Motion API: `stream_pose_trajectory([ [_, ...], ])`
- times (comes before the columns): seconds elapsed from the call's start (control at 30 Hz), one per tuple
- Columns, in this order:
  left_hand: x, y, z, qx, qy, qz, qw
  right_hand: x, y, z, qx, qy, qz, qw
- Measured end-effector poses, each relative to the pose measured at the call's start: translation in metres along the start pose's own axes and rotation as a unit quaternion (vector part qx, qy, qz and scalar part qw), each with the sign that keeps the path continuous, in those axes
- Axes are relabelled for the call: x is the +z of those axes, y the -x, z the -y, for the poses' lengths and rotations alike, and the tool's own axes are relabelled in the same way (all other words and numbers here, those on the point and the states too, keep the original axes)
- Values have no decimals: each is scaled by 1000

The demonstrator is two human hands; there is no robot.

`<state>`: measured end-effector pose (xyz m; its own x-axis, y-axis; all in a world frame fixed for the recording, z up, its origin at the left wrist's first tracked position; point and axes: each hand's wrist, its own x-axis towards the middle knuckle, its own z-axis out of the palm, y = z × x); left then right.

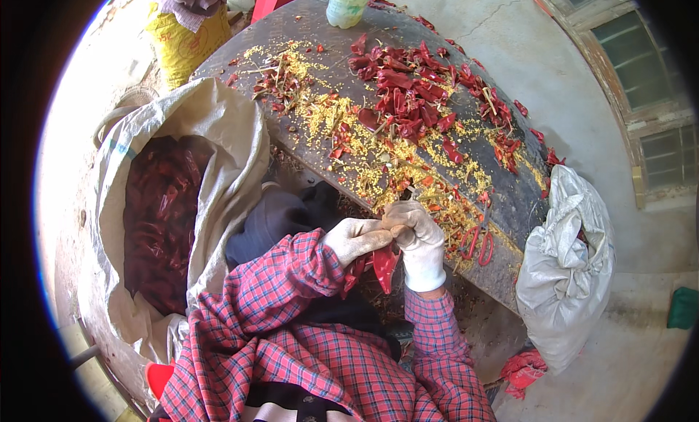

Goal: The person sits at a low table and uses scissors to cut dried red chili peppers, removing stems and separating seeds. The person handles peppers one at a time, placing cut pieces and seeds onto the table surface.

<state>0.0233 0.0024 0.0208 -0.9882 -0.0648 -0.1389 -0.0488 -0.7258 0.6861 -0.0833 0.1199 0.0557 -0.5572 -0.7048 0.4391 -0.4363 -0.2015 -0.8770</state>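
My left hand (357, 240) and my right hand (419, 236), both in white work gloves with stained fingertips, meet at the table's near edge. Their fingers pinch together around a dried red chili pepper (385, 268), which hangs below them. Which fingers bear its upper end is hidden by the gloves. Another red pepper piece (354, 274) shows under my left wrist. Just beyond my hands, yellow seeds (377, 176) and pepper scraps cover the dark tabletop (306, 26). To the right of my right hand lie red-handled scissors (478, 239).
An open woven sack (229, 127) of dark red dried peppers (164, 220) stands at my left. A pile of split peppers (407, 94) lies mid-table. A plastic bottle (347, 9) stands at the far edge, a tied white sack (565, 269) at the right, a yellow sack (188, 42) far left.
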Motion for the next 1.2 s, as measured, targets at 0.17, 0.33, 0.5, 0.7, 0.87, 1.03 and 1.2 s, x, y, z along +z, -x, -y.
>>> stream_pose_trajectory([
  [0.17, 3, 0, -5, -9, -43, -27, 999, 1, 3, 1, 50, 0, -23, 999],
  [0.33, 14, 4, -22, -45, -138, -79, 986, 6, 5, -2, 59, 39, -41, 997],
  [0.5, -2, -5, 4, 83, -300, -98, 945, 12, 11, -10, 100, 21, -68, 992],
  [0.7, -1, -6, -3, 160, -577, -69, 798, 14, 15, -6, 273, -109, -129, 947],
  [0.87, 5, -4, -1, 103, -469, 32, 876, -8, 21, -37, 348, -329, -192, 857],
  [1.03, 10, -7, -9, -42, -169, -93, 980, -53, 43, -58, 254, -75, -134, 955],
  [1.2, 2, -11, -3, -19, 24, -82, 996, -70, 44, -54, 163, 341, 200, 904],
])
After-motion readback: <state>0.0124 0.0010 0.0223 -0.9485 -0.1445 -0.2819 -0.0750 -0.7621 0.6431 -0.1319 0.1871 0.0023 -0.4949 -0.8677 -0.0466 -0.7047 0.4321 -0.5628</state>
